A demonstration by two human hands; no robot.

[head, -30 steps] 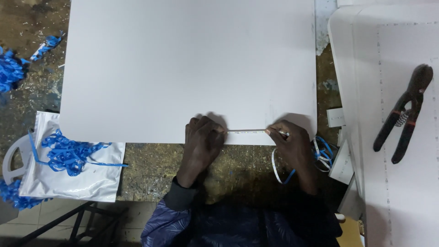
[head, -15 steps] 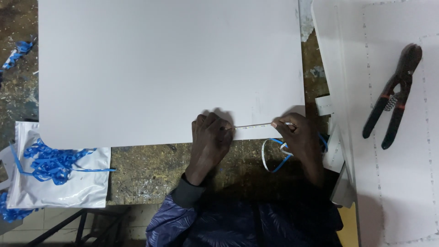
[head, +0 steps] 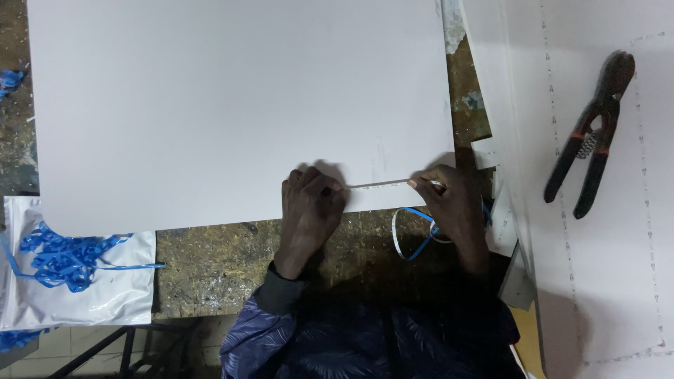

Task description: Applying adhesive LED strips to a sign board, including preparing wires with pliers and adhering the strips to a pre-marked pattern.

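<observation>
A large white board (head: 232, 105) lies flat on a worn workbench (head: 210, 267). My left hand (head: 310, 207) and my right hand (head: 453, 203) rest on its near edge and stretch a thin pale strip (head: 375, 184) taut between them. The left fingers pinch one end, the right fingers pinch the other. A loop of blue and white strip (head: 411, 238) hangs down from under my right hand, below the board's edge.
Dark pliers with red-marked handles (head: 590, 137) lie on a second white panel (head: 597, 245) at the right. A white plastic bag (head: 77, 288) with tangled blue strip (head: 63, 256) lies at lower left. More blue scraps (head: 8, 81) sit at far left.
The view has shifted left, so the board and pliers sit further right in the picture. Both hands still hold the strip taut along the board's near edge.
</observation>
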